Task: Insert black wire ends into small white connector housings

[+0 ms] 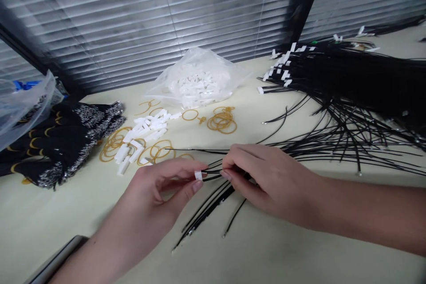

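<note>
Between the thumb and forefinger of my left hand (pixel 166 186) is a small white connector (pixel 198 175). Black wires (pixel 213 173) run from the connector's right side to my right hand (pixel 259 173), whose fingers are pinched on them just to the right. More loose black wires (pixel 206 206) with metal tips lie under and below my right hand. Left of my hands, a pile of white connectors (pixel 149 126) lies among yellow rubber bands (pixel 115 144).
A clear bag of white pieces (pixel 199 80) stands at the back by the blinds. Bundled black wires (pixel 60 142) lie at the left under a plastic bag (pixel 29 106). A large heap of black wires (pixel 359 80) covers the right. A dark-edged object (pixel 56 259) sits at the lower left.
</note>
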`<act>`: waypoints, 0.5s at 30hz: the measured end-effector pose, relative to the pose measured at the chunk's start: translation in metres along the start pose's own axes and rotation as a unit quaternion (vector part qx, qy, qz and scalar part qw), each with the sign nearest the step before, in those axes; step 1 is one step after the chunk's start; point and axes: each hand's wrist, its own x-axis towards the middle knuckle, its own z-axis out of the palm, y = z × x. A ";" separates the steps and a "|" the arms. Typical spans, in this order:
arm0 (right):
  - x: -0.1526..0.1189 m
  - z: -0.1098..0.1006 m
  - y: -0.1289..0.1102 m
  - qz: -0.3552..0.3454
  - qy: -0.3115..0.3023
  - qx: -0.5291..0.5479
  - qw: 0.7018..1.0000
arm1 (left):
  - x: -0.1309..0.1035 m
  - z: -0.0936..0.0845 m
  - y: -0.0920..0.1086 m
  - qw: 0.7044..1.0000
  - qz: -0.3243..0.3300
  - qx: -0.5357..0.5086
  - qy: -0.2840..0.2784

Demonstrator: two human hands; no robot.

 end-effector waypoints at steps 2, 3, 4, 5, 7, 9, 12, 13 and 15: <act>0.000 0.000 0.000 0.000 -0.002 -0.005 1.000 | 0.000 0.000 0.001 1.000 -0.003 0.011 0.003; 0.000 0.000 0.000 -0.003 -0.001 -0.008 1.000 | 0.000 0.000 0.002 1.000 -0.002 0.014 0.003; 0.000 0.000 -0.001 -0.009 -0.001 -0.010 1.000 | 0.000 0.001 0.002 1.000 -0.002 0.017 0.003; 0.000 0.001 -0.001 -0.018 -0.004 -0.011 1.000 | 0.000 0.001 0.002 1.000 -0.001 0.019 0.002; 0.000 0.001 -0.001 -0.042 -0.008 -0.010 0.999 | 0.000 0.001 0.002 1.000 0.008 0.018 0.000; 0.000 0.001 -0.001 -0.053 -0.007 -0.011 0.998 | 0.000 0.001 0.001 1.000 0.014 0.022 -0.006; 0.000 0.000 0.000 -0.030 0.006 -0.016 0.999 | 0.000 0.001 0.001 0.998 0.023 0.056 -0.012; 0.000 0.000 0.000 -0.020 0.007 -0.018 1.000 | 0.000 0.001 0.001 0.997 0.031 0.074 -0.017; 0.000 0.000 0.000 -0.015 0.003 -0.017 1.000 | -0.001 0.001 0.002 0.991 0.057 0.114 -0.034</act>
